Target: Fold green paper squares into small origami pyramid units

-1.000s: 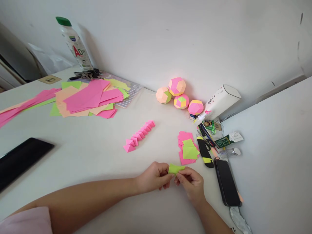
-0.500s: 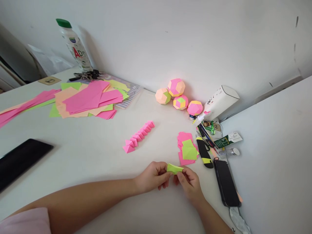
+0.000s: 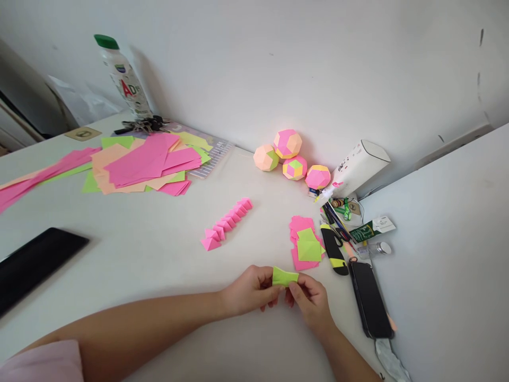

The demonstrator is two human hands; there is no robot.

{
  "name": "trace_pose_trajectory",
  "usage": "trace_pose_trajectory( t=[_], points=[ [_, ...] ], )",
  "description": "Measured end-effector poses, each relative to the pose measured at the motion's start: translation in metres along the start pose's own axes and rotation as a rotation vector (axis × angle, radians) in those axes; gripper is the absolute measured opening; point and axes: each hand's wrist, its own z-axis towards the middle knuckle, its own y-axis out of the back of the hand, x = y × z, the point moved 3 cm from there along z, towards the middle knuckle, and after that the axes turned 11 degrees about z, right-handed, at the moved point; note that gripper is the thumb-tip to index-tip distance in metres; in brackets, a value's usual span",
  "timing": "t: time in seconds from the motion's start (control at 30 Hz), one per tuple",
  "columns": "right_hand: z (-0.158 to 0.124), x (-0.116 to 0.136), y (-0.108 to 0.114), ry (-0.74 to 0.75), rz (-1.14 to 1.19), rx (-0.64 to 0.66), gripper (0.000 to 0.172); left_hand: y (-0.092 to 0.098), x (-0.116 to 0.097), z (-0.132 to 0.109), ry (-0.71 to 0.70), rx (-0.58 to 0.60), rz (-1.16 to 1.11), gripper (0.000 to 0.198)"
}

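A small piece of lime-green paper (image 3: 284,276) is held up between my two hands, a little above the table. My left hand (image 3: 252,289) pinches its left end, thumb in front. The right end is gripped by my right hand (image 3: 312,300), its thumb pressed on the lower edge. Fingers partly hide the paper's lower side. Just beyond my right hand lies a stack of pink and green paper squares (image 3: 308,249). Farther up and left, a row of folded pink paper pieces (image 3: 226,224) overlaps in a diagonal line.
Faceted paper balls (image 3: 288,144) sit against the wall. Loose coloured strips (image 3: 139,162), keys (image 3: 145,124) and a green-capped bottle (image 3: 127,79) occupy the back left. A black tablet-like slab (image 3: 35,262) lies left. On the right are a utility knife (image 3: 333,249) and a phone (image 3: 369,300).
The green paper has tilted so that more of its face shows toward me. Both hands keep their hold in nearly the same place.
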Motion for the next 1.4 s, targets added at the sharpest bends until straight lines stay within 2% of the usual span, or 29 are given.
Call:
trace_pose_trajectory(
  t=[0.47, 0.77, 1.03, 1.23, 1.4],
  points=[
    [0.001, 0.003, -0.003, 0.031, -0.022, 0.026, 0.023, -0.001, 0.004, 0.0, 0.04, -0.006, 0.03, 0.03],
    [0.0, 0.002, -0.003, 0.033, -0.018, 0.018, 0.021, -0.001, 0.003, -0.001, 0.038, -0.026, 0.033, 0.02],
    [0.001, 0.009, -0.01, 0.147, -0.153, 0.075, 0.009, -0.004, 0.003, -0.001, 0.004, -0.056, 0.105, 0.007],
    [0.002, 0.014, -0.014, 0.228, -0.253, 0.083, 0.012, -0.004, -0.002, -0.001, -0.015, -0.046, 0.154, 0.011],
    [0.001, 0.01, -0.012, 0.24, -0.231, 0.111, 0.012, -0.004, -0.001, -0.001, -0.046, -0.03, 0.133, 0.014]
  ],
)
